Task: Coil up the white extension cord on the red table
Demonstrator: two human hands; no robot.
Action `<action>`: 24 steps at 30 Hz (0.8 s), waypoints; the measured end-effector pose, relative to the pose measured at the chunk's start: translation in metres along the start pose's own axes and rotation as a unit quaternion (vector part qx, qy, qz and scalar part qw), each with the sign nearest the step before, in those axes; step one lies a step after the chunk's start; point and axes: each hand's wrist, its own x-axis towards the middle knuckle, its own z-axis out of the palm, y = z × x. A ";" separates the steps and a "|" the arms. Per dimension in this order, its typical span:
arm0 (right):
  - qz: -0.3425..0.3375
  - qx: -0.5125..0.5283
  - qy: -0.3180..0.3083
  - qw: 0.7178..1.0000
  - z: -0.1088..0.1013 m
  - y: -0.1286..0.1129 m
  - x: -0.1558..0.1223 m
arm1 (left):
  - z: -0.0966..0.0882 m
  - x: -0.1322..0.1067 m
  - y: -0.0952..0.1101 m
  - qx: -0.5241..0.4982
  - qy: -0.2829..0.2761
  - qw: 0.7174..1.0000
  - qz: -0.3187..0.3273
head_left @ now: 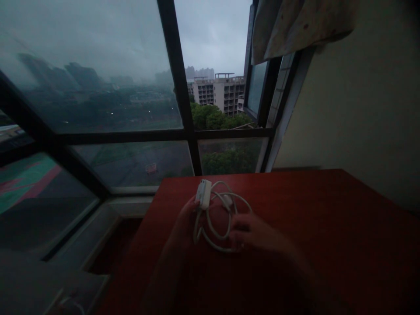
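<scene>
A white extension cord shows in the middle of the head view, its cable (216, 234) wound in loose loops above a red-brown table. One end is a white socket block (204, 194), tilted upright; its outlets cannot be made out in the dim light. My left hand (186, 221) is closed on the lower part of this block. At the right side of the loops, my right hand (247, 232) has its fingers curled round the cable. A smaller white piece, perhaps the plug (227, 201), appears behind the loops. Shadow and blur hide some fingertips.
The wooden table (311, 218) reaches to the window (124, 135) with dark frames; its right pane (259, 87) is swung open. A pale wall (357, 109) stands right, with a curtain (302, 26) hanging above. A white ledge (127, 203) runs left of the table.
</scene>
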 end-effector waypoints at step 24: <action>0.190 0.394 0.178 0.881 -0.003 0.046 0.028 | 0.005 0.004 -0.012 0.020 -0.030 0.998 0.045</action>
